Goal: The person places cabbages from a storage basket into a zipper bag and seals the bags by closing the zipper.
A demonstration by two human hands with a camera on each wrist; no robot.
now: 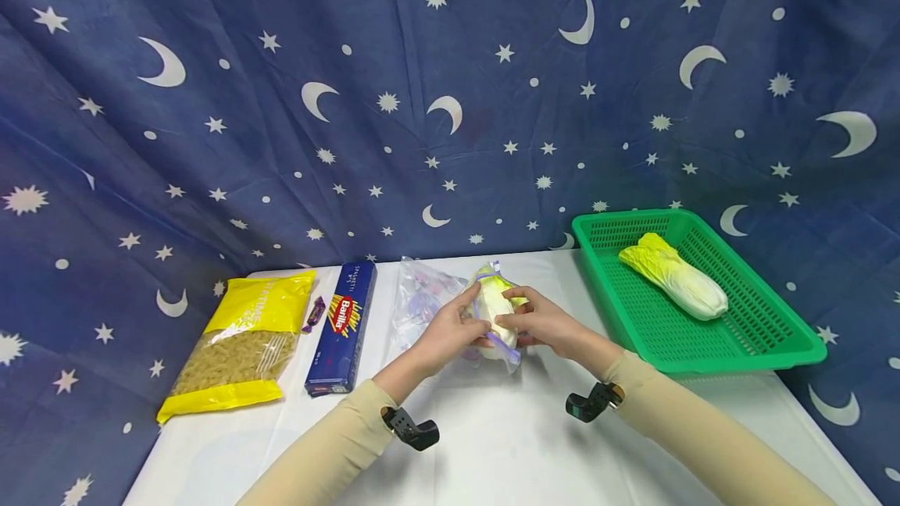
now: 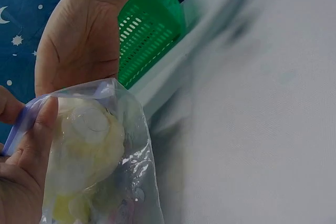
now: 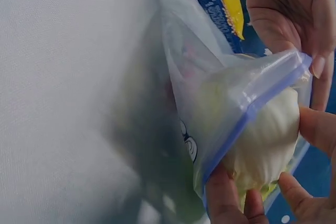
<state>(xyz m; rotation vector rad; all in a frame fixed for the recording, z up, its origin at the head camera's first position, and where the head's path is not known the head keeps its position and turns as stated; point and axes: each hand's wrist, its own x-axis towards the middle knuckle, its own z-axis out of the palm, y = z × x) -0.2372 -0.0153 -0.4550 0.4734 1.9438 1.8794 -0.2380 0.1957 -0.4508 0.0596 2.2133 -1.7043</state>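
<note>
A clear zip bag (image 1: 429,291) with a purple seal lies near the table's middle, its mouth facing right. A small napa cabbage (image 1: 498,304), white with yellow-green leaves, is partly inside the mouth. My left hand (image 1: 450,332) pinches the bag's rim, its thumb lying along the plastic in the left wrist view. On the other side, my right hand (image 1: 547,324) grips the napa cabbage (image 3: 270,142) with spread, bent fingers at the opening. Through the plastic, the cabbage (image 2: 89,145) shows pale and blurred. Purplish bits inside the bag are too unclear to name.
At right stands a green basket (image 1: 759,272) holding another napa cabbage (image 1: 678,279). To the left lie a blue spaghetti box (image 1: 342,330), a purple-wrapped candy (image 1: 314,314) and a yellow pasta bag (image 1: 239,342). A starry blue curtain (image 1: 394,147) hangs behind the white table (image 1: 478,443).
</note>
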